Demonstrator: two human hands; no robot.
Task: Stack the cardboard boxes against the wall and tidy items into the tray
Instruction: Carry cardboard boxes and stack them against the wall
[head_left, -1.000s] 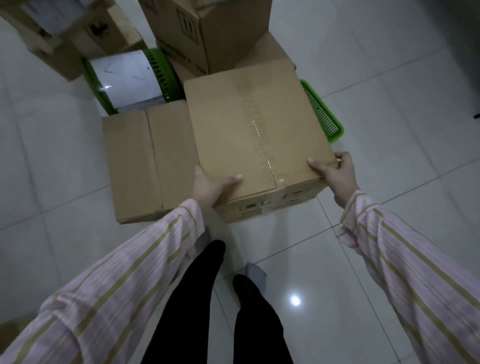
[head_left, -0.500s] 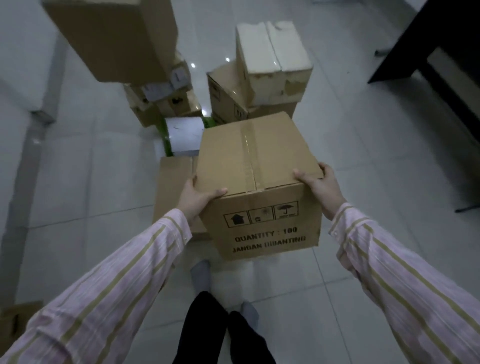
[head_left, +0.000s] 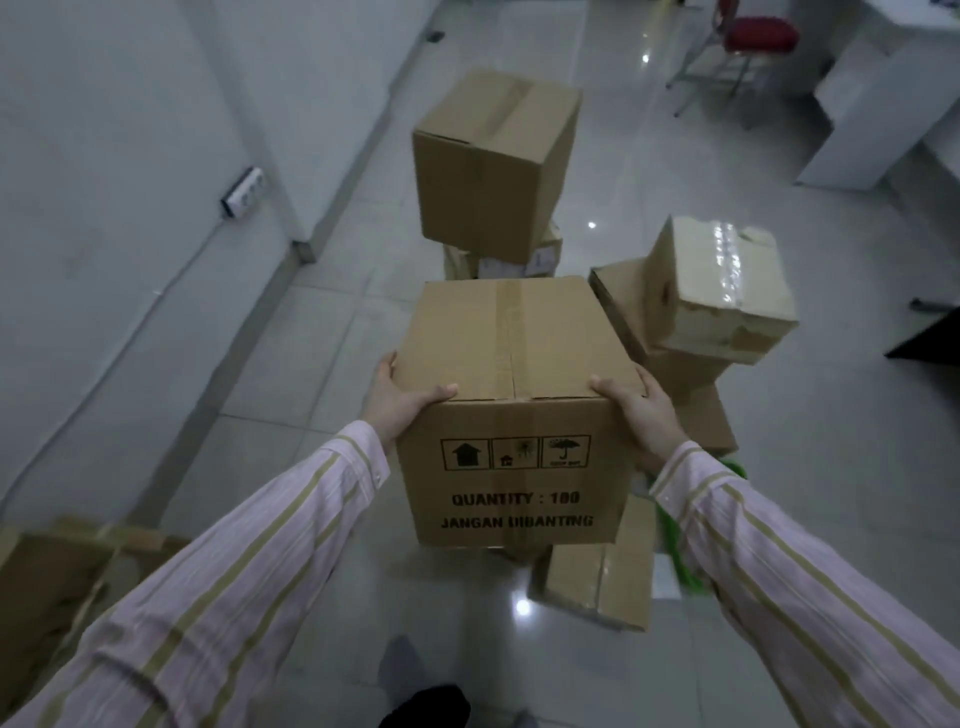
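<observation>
I hold a taped brown cardboard box (head_left: 511, 415), printed "QUANTITY : 100", off the floor in front of me. My left hand (head_left: 400, 400) grips its left top edge, thumb over the top. My right hand (head_left: 641, 410) grips the right top edge the same way. Beyond it a tall box (head_left: 493, 166) stands on smaller boxes. To the right lies a battered, tilted box (head_left: 722, 296) on another box. A low box (head_left: 602, 577) sits on the floor under the held one. A bit of the green tray (head_left: 675, 540) shows beside my right sleeve, mostly hidden.
A white wall (head_left: 104, 208) runs along the left with a power strip (head_left: 243, 191) and cable on it. An open box (head_left: 47, 587) sits at the lower left. A red chair (head_left: 748, 47) and white cabinet (head_left: 883, 104) stand at the far right. Tiled floor lies between wall and boxes.
I have lifted the box from the floor pile to chest height and turned left toward the wall. Both hands keep their hold on its top edges.
</observation>
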